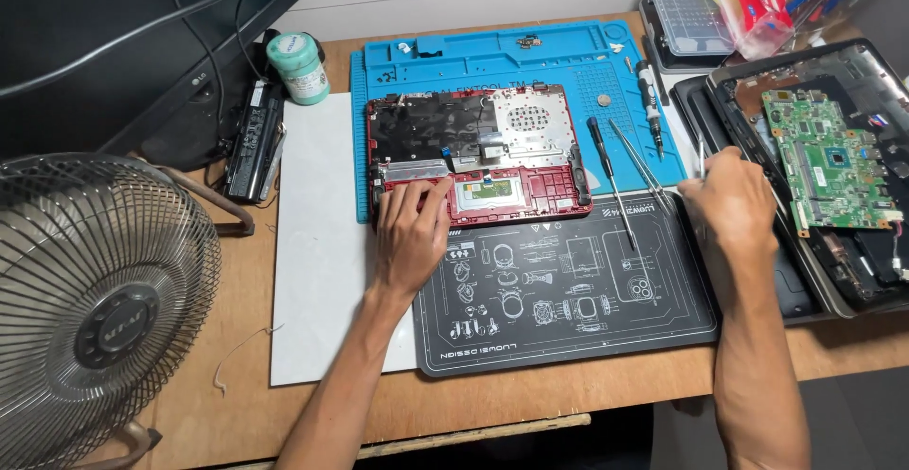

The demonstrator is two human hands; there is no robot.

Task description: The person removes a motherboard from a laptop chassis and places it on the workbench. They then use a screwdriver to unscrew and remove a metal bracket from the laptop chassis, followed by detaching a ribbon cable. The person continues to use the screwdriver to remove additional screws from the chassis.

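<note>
Red laptop shell [478, 153], 12 o'clock on blue mat [568, 53] | left hand [412, 229] flat, fingers spread on its lower-left corner, steadying | right hand [729, 200] at 3 o'clock, pinched round thin tool [702, 159] | next: likely careful tool placement.

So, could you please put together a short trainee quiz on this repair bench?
1. True or false: the left hand rests on the red laptop shell.
2. Which lies nearest the right hand? A) fan B) green circuit board C) green-lidded jar
3. What colour is the mat between the hands?

Key: 1 true; 2 B; 3 black.
</note>
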